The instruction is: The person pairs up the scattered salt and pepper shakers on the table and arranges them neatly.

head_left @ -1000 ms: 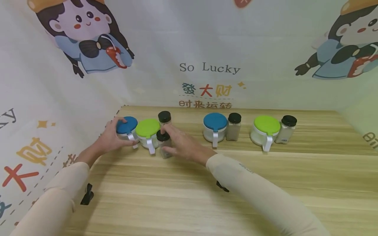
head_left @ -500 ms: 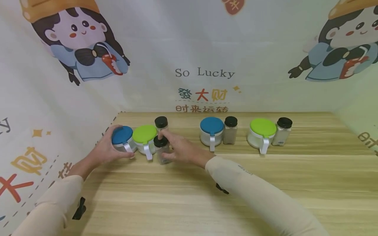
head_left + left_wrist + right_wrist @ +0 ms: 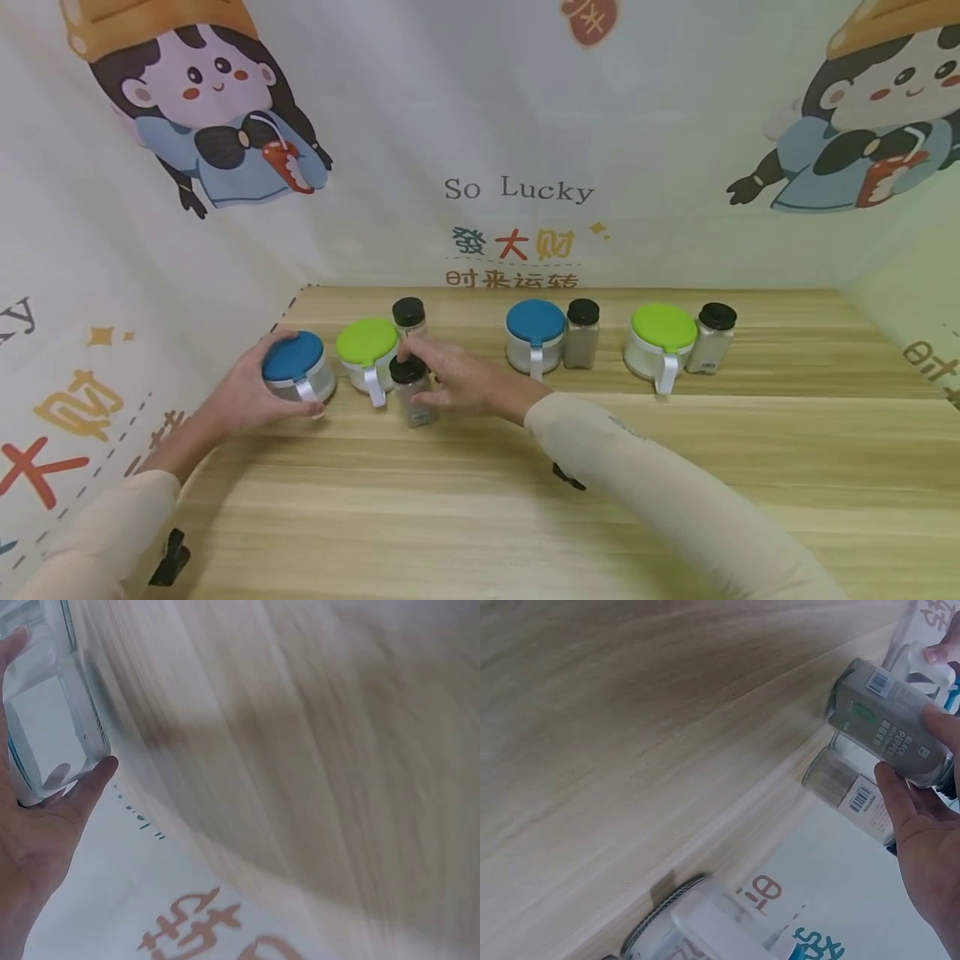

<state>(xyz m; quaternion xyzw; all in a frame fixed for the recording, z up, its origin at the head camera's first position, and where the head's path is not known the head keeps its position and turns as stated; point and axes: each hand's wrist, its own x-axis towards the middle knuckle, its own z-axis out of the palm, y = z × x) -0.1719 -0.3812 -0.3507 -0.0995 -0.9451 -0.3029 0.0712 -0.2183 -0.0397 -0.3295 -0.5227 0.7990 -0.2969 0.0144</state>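
Note:
At the left of the table, my left hand point(image 3: 243, 392) grips a clear seasoning jar point(image 3: 295, 357) with a blue lid and a white handle, fingers behind it and thumb at the front. In the left wrist view the jar's glass side point(image 3: 49, 727) shows between thumb and fingers. My right hand point(image 3: 465, 375) holds a black-capped pepper bottle point(image 3: 417, 410) by its upper part; its label reads black pepper in the right wrist view. Just left of that bottle stands a green-lidded jar point(image 3: 367, 343). Another black-capped bottle point(image 3: 408, 312) is behind, partly hidden by the right hand.
Farther right stand a second blue-lidded jar point(image 3: 535, 333) with a bottle point(image 3: 582, 335) beside it, then another green-lidded jar point(image 3: 661, 342) and its bottle point(image 3: 712, 340). Printed cloth point(image 3: 390, 125) hangs behind the wooden table point(image 3: 420, 517) and along its left side.
My left hand has drawn the blue-lidded jar left and toward me, opening a gap to the green-lidded jar. My right hand has brought the pepper bottle slightly toward me.

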